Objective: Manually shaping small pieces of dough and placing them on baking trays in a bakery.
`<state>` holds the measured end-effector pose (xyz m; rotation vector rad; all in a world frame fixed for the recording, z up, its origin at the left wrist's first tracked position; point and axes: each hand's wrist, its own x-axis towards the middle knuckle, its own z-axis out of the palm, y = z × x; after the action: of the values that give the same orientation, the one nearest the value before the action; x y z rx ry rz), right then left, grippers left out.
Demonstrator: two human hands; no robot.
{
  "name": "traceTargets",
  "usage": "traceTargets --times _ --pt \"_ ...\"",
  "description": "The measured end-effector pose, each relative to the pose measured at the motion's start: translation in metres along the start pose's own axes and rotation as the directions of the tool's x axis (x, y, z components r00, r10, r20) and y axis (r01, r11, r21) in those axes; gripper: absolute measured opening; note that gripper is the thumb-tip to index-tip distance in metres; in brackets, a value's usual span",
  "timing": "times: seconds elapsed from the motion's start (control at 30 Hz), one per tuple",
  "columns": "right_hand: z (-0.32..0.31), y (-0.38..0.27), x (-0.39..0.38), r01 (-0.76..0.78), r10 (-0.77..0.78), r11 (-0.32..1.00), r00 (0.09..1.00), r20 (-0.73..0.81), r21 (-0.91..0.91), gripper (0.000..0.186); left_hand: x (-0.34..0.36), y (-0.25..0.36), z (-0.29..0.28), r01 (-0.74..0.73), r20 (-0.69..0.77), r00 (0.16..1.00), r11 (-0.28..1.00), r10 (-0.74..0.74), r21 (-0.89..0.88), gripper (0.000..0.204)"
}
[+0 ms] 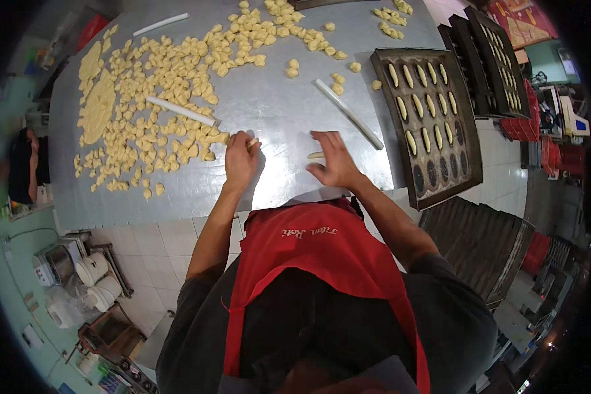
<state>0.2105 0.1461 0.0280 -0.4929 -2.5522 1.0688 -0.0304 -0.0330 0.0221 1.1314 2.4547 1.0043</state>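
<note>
My left hand (241, 161) is closed on a small pale dough piece (253, 142) at the right edge of a spread of dough pieces (171, 72). My right hand (333, 161) has its fingers apart over the steel table (289, 111), beside a short rolled dough strip (315, 155) lying near its thumb. White rods rest on the table: one (348, 113) beyond my right hand, another (180, 111) among the pieces, a third (161, 23) at the back. A flat dough sheet (98, 105) lies at the left.
A moulded tray (453, 184) with rows of dough strips stands at the table's right, with more trays (486, 59) behind. Red crates (519, 128) and a ridged metal pan (473, 243) are at the right, white buckets (97, 269) at lower left. Another person (26, 167) is at the far left.
</note>
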Motion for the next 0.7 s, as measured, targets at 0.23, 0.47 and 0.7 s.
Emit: traceTargets --times 0.23,0.47,0.7 --pt "-0.048 0.028 -0.029 -0.094 0.072 0.984 0.987 -0.144 -0.15 0.021 -0.01 0.008 0.022 -0.202 -0.115 0.974 0.978 0.194 -0.059 0.019" --pt "-0.254 0.12 -0.072 -0.29 0.321 0.936 0.478 -0.818 0.198 0.031 -0.017 0.029 0.036 0.189 0.106 0.981 0.916 -0.162 -0.355 0.018" --pt "-0.325 0.28 -0.21 -0.806 0.735 0.316 0.542 -0.408 -0.501 0.045 0.0 0.053 0.067 0.203 0.149 0.978 0.838 -0.146 -0.507 0.018"
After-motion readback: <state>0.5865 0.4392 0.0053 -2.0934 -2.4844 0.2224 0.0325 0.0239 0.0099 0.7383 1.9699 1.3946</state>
